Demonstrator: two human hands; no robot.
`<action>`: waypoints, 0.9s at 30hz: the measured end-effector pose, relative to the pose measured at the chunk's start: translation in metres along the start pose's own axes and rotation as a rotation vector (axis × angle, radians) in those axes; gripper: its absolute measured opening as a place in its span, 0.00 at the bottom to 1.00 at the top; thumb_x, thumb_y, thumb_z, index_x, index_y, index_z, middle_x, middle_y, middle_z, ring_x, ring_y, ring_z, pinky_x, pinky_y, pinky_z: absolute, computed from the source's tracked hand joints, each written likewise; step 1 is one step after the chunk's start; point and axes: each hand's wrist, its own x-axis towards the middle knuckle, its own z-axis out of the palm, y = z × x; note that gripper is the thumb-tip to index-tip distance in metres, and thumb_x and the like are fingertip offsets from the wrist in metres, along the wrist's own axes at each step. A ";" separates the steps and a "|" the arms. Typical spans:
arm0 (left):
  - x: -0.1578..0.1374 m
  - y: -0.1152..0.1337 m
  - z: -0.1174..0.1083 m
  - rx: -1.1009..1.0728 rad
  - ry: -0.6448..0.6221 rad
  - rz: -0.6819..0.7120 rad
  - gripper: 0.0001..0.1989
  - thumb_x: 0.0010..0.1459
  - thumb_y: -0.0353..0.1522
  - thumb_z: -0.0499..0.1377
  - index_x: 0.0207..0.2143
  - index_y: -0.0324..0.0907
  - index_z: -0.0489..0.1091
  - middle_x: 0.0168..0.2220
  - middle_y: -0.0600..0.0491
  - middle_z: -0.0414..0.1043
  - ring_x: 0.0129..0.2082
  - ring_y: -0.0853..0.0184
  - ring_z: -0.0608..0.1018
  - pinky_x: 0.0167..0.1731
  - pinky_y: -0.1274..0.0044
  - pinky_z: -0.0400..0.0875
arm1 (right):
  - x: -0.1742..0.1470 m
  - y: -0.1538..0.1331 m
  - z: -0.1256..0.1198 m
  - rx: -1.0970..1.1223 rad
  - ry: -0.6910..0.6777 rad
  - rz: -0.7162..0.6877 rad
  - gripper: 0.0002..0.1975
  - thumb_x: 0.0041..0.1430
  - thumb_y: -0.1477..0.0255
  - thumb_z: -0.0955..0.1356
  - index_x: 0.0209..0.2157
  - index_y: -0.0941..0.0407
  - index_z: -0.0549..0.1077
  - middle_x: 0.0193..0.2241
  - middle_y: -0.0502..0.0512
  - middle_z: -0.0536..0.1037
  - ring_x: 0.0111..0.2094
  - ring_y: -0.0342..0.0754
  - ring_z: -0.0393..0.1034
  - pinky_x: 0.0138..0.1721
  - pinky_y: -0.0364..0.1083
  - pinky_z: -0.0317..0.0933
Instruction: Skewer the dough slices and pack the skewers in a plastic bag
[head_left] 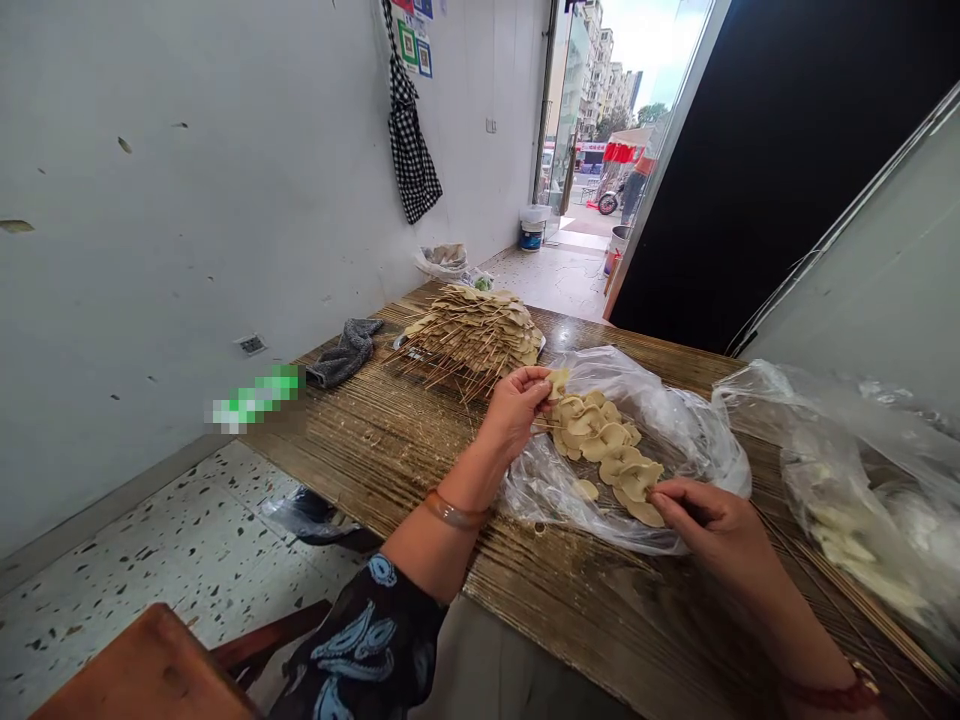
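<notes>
left hand (519, 405) pinches a pale slice (558, 382); right hand (709, 522) pinches the end of the slice row (604, 438); plastic bag (701, 430) lies under, probably for cleanness.

A white wall (247, 180) borders speckled floor (187, 510); daylight (649, 50) shows beyond a glass door (576, 90), left of a black panel (720, 150). A seat (150, 670) stands near the bench (585, 600).

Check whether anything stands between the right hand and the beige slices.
Nothing visible does: the right hand is at the edge of the beige slices; the clear plastic bag spreads under and beyond them.
</notes>
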 end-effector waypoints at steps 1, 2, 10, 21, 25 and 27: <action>0.000 0.000 0.001 0.023 0.015 0.027 0.12 0.40 0.30 0.66 0.30 0.36 0.71 0.24 0.56 0.71 0.20 0.77 0.69 0.22 0.83 0.61 | 0.000 0.001 0.000 0.001 0.002 0.003 0.12 0.55 0.63 0.67 0.27 0.55 0.79 0.28 0.55 0.80 0.30 0.49 0.73 0.31 0.43 0.66; -0.001 0.000 0.001 0.042 0.028 0.054 0.12 0.41 0.30 0.66 0.30 0.36 0.71 0.24 0.56 0.71 0.21 0.77 0.69 0.22 0.83 0.61 | 0.000 0.001 0.001 0.003 0.005 0.006 0.12 0.55 0.63 0.67 0.28 0.55 0.79 0.29 0.55 0.80 0.30 0.49 0.73 0.31 0.43 0.66; -0.002 0.002 0.004 0.154 0.066 0.163 0.10 0.42 0.28 0.65 0.29 0.38 0.68 0.22 0.58 0.69 0.21 0.77 0.68 0.23 0.83 0.60 | 0.000 0.000 -0.001 -0.009 0.013 0.019 0.12 0.55 0.63 0.67 0.28 0.55 0.78 0.28 0.53 0.79 0.29 0.48 0.73 0.30 0.42 0.65; 0.000 -0.003 0.002 0.321 0.051 0.264 0.09 0.44 0.29 0.64 0.27 0.39 0.66 0.22 0.59 0.68 0.21 0.77 0.68 0.23 0.84 0.59 | 0.001 0.000 0.000 -0.002 -0.009 0.008 0.13 0.56 0.63 0.66 0.28 0.56 0.78 0.27 0.54 0.78 0.29 0.48 0.72 0.31 0.43 0.65; -0.002 -0.003 0.005 0.338 0.017 0.238 0.08 0.44 0.28 0.64 0.26 0.39 0.66 0.21 0.59 0.68 0.20 0.77 0.68 0.23 0.84 0.59 | 0.002 0.000 0.001 0.000 0.007 0.008 0.13 0.56 0.63 0.66 0.28 0.56 0.78 0.28 0.54 0.79 0.29 0.48 0.72 0.31 0.43 0.65; -0.004 -0.002 0.007 0.323 -0.006 0.212 0.08 0.44 0.28 0.65 0.26 0.39 0.66 0.21 0.58 0.68 0.20 0.77 0.68 0.23 0.84 0.60 | 0.002 -0.002 0.001 0.018 0.006 0.012 0.12 0.55 0.63 0.67 0.27 0.56 0.78 0.27 0.54 0.79 0.29 0.48 0.72 0.30 0.43 0.65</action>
